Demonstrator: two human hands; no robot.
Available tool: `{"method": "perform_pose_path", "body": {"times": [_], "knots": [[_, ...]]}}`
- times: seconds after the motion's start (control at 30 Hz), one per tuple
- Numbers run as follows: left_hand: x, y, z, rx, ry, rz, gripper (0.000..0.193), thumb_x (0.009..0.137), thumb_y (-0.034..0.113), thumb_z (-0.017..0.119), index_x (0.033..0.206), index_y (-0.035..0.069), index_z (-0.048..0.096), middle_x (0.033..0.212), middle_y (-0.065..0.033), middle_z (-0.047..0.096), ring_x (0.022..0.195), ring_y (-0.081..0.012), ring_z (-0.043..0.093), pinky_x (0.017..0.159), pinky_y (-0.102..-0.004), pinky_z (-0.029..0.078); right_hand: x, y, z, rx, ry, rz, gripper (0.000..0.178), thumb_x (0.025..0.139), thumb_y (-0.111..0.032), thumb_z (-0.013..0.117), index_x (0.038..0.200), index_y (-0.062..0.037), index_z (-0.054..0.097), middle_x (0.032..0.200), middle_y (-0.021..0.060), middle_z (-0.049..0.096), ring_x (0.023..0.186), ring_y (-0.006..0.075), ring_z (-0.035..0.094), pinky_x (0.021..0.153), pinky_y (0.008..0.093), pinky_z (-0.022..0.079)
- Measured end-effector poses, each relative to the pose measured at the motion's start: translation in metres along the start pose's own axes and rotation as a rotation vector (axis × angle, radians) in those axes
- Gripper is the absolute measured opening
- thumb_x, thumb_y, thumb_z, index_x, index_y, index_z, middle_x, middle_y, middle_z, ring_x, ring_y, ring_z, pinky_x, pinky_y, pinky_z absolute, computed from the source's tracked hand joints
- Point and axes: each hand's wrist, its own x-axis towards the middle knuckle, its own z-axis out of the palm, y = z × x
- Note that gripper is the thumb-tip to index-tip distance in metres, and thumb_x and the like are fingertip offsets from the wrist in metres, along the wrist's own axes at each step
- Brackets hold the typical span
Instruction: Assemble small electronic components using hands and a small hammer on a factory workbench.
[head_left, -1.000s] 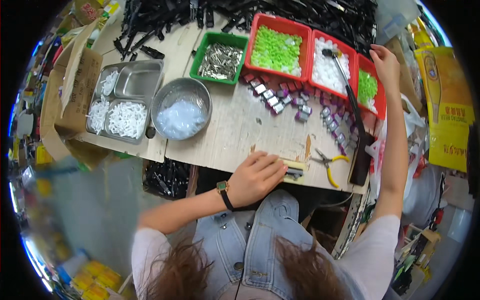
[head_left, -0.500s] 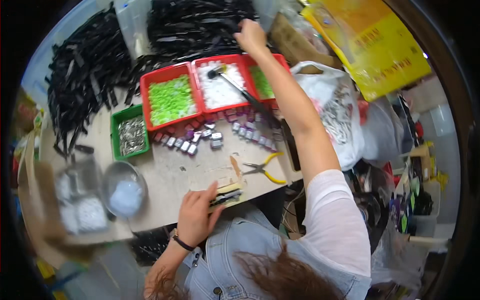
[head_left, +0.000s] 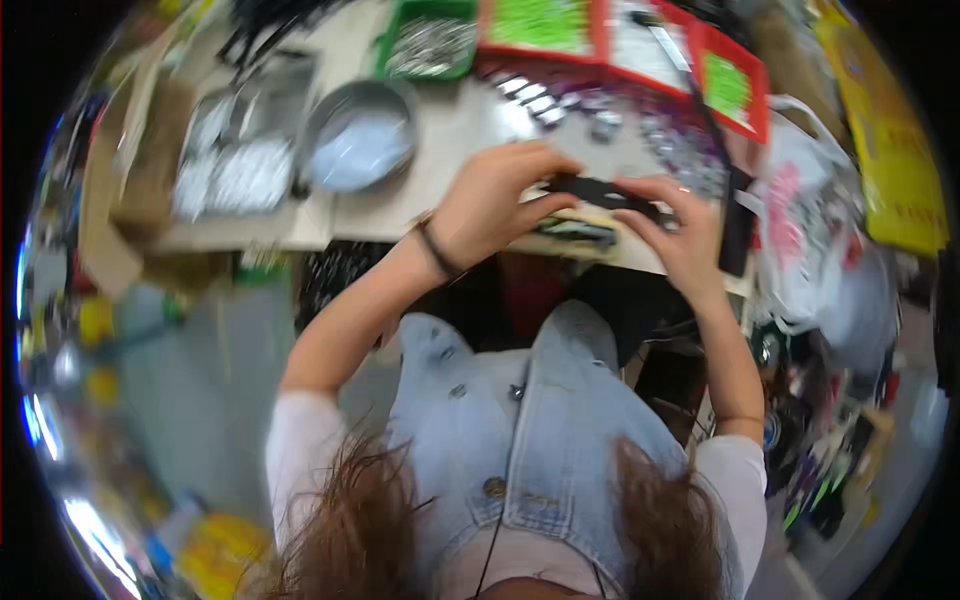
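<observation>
Both of my hands hold a flat black strip at the near edge of the table. My left hand pinches its left end between thumb and fingers. My right hand is closed on its right end, thumb below and fingers above. Just under the strip lies a pale yellow block with black and silvery parts on it. Small silver and purple metal pieces lie in rows beyond my hands. Blur hides the strip's finer details.
Red bins of green and white pieces stand at the back, beside a green tray of metal parts. To the left are a round metal bowl and a rectangular metal tray. White plastic bags crowd the right side.
My right hand has come back from the black strip pile at the far side and now holds a black strip with my left hand. The view has tilted down toward my body.
</observation>
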Motion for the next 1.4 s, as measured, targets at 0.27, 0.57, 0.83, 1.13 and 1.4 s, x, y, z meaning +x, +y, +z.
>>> {"method": "perform_pose_path", "body": {"times": [0.27, 0.57, 0.83, 1.13, 1.4], "knots": [[-0.043, -0.005, 0.028, 0.273, 0.079, 0.019, 0.028, 0.076, 0.013, 0.073, 0.101, 0.005, 0.066, 0.092, -0.0093, 0.063, 0.092, -0.0295, 0.058, 0.08, -0.0376, 0.049, -0.029, 0.011, 0.029, -0.224, -0.017, -0.067, 0.026, 0.074, -0.008, 0.078, 0.098, -0.0041, 0.07, 0.091, 0.0095, 0.068, 0.082, 0.0254, 0.062, 0.076, 0.0341, 0.048], [-0.051, -0.017, 0.031, 0.313, 0.081, -0.001, 0.035, 0.075, 0.008, 0.073, 0.109, 0.003, 0.065, 0.105, -0.0112, 0.065, 0.107, -0.0298, 0.058, 0.089, -0.038, 0.05, -0.02, 0.027, 0.02, -0.388, -0.119, -0.203, 0.036, 0.071, -0.015, 0.08, 0.103, -0.0059, 0.068, 0.103, 0.0087, 0.064, 0.102, 0.028, 0.057, 0.091, 0.0378, 0.043], [-0.061, -0.013, 0.05, 0.528, 0.022, 0.081, 0.063, 0.075, 0.015, 0.073, 0.133, 0.005, 0.052, 0.137, -0.0146, 0.05, 0.124, -0.0313, 0.05, 0.103, -0.0424, 0.044, 0.066, 0.096, -0.073, -0.932, 0.119, 0.258, 0.049, 0.082, -0.012, 0.065, 0.126, 0.0023, 0.048, 0.101, 0.0249, 0.061, 0.092, 0.0374, 0.06, 0.079, 0.0454, 0.048], [-0.072, -0.041, 0.07, 0.638, 0.181, 0.243, 0.072, 0.065, 0.006, 0.07, 0.134, 0.005, 0.051, 0.137, -0.0125, 0.051, 0.122, -0.0287, 0.052, 0.103, -0.0407, 0.044, -0.048, -0.003, -0.041, 0.258, 0.115, 0.668, 0.021, 0.099, -0.019, 0.051, 0.105, 0.0009, 0.054, 0.07, 0.0069, 0.052, 0.058, 0.0158, 0.049, 0.054, 0.0304, 0.038], [-0.072, -0.046, 0.073, 0.66, 0.198, 0.282, 0.069, 0.068, 0.009, 0.071, 0.133, 0.004, 0.051, 0.137, -0.0119, 0.051, 0.12, -0.028, 0.053, 0.103, -0.0402, 0.045, -0.118, -0.035, -0.009, -0.497, -0.069, 0.438, 0.015, 0.099, -0.016, 0.049, 0.097, -0.0013, 0.052, 0.069, 0.0215, 0.055, 0.06, 0.0377, 0.056, 0.057, 0.039, 0.045]]}}
